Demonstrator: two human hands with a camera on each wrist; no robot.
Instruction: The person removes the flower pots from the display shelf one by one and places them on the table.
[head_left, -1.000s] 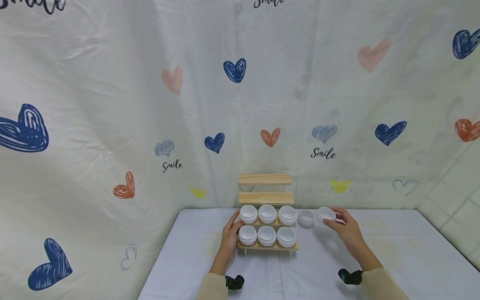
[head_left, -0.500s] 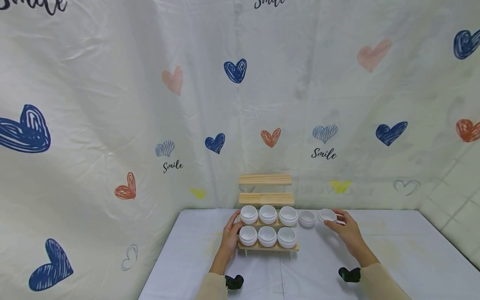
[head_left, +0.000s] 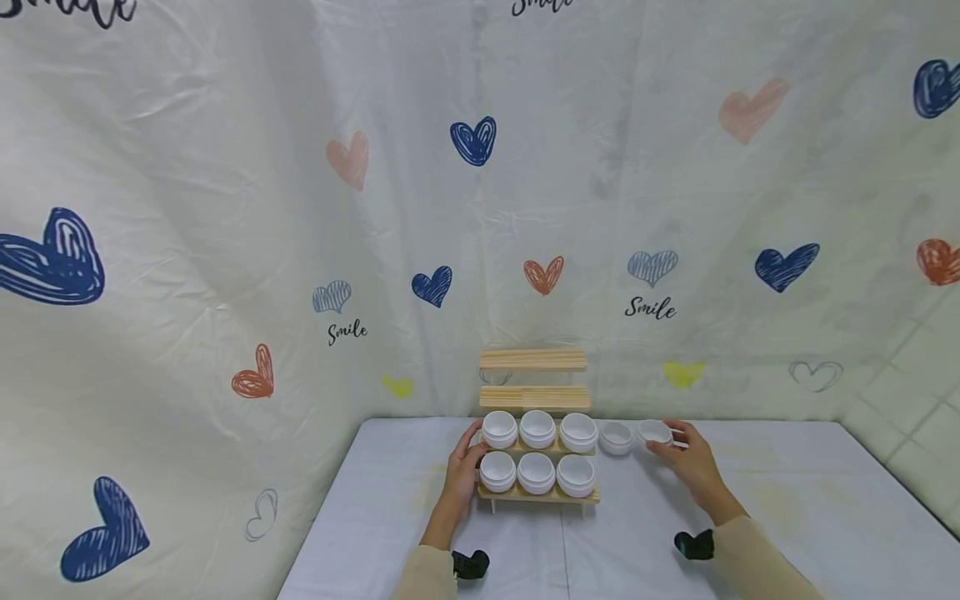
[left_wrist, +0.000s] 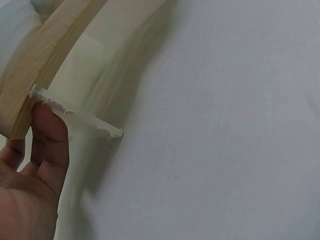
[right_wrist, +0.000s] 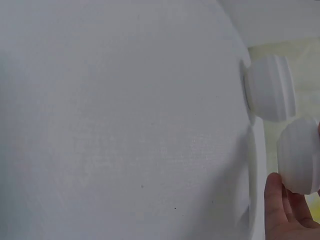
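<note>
Hands work well apart: the left hand (head_left: 461,475) grips the left side of the tiered wooden rack (head_left: 536,397), while the right hand (head_left: 694,468) pinches a white cup (head_left: 654,432) near the back edge of the counter (head_left: 630,533) (another cup (head_left: 616,439) sits between, close by). Open room lies rightward; both forearms reach forward, angled inward.

The little round cups (head_left: 537,475) are white, and the wooden rack (head_left: 534,397) is light yellow-brown with thin stripy lines. The pale wall cloth (head_left: 577,196) has hearts (head_left: 473,142) in dark blue, light blue, pink, orange-red and yellow, plus black writing (head_left: 650,308). The desk (head_left: 615,537) is white with faint yellow patches, and both sleeves (head_left: 425,575) are cream.
</note>
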